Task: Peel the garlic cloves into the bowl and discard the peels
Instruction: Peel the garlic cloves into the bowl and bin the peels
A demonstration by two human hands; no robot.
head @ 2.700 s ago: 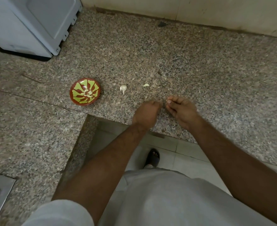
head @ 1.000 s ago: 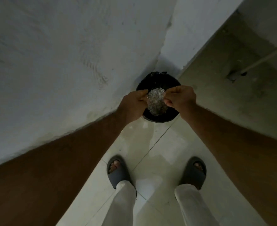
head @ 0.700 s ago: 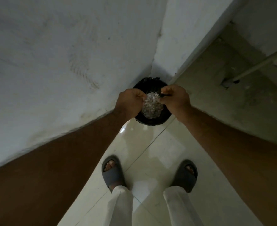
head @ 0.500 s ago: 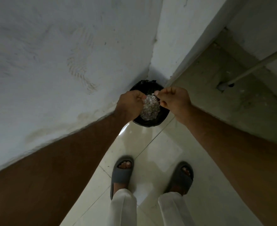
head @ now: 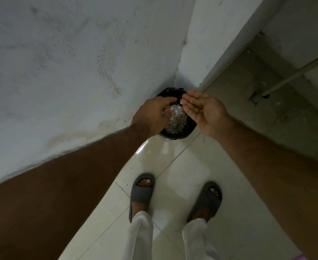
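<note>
Your left hand and flat, empty right hand hover over the bin; the peels lie directly below, left grip unclear.

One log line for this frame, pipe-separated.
stage: discard peels | left hand: over bin | right hand: open, palm up | peels: in bin

- My bare left hand reaches forward, back facing up, fingers curled downward with the fingertips hidden from view; I cannot tell whether they pinch anything.
- My bare right hand hangs just beside it on the right, palm turned up and leftward, fingers straight and together, holding nothing.
- The two hands' fingertips nearly meet.
- Both bare forearms stretch from the near corners toward the far centre.
</note>
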